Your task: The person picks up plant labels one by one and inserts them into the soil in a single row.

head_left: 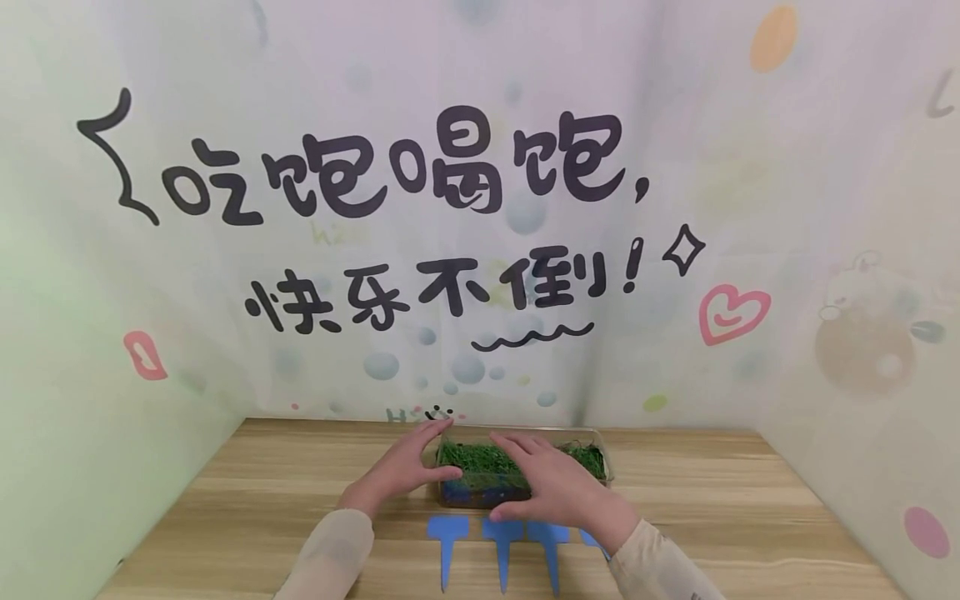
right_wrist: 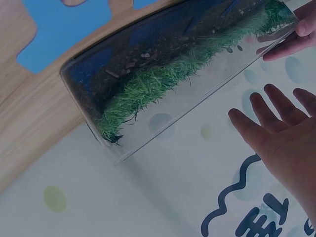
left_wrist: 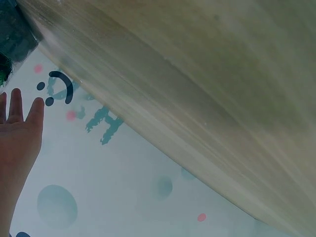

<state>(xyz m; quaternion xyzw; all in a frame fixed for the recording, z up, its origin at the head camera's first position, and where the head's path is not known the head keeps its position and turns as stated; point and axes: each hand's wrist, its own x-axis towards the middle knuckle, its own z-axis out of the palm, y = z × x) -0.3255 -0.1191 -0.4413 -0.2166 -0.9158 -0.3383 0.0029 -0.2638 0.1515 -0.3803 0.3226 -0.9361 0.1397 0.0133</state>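
A clear rectangular container [head_left: 517, 496] of dark soil and short green grass [head_left: 476, 457] stands on the table. At its left end is my left hand [head_left: 401, 465], fingers straight and thumb spread. Whether it touches the wall there, I cannot tell. My right hand [head_left: 558, 487] hovers over the front right part with fingers extended, hiding some of the grass. In the right wrist view, this hand [right_wrist: 289, 140] is apart from the container [right_wrist: 81, 94]. The left wrist view shows only a corner of the container [left_wrist: 19, 39] beside the left hand [left_wrist: 19, 136].
Several blue T-shaped plant labels [head_left: 447, 529] lie in a row on the wooden table [head_left: 300, 500], in front of the container. The rightmost is partly under my right forearm. Behind the table hangs a white printed backdrop [head_left: 420, 250] with black lettering.
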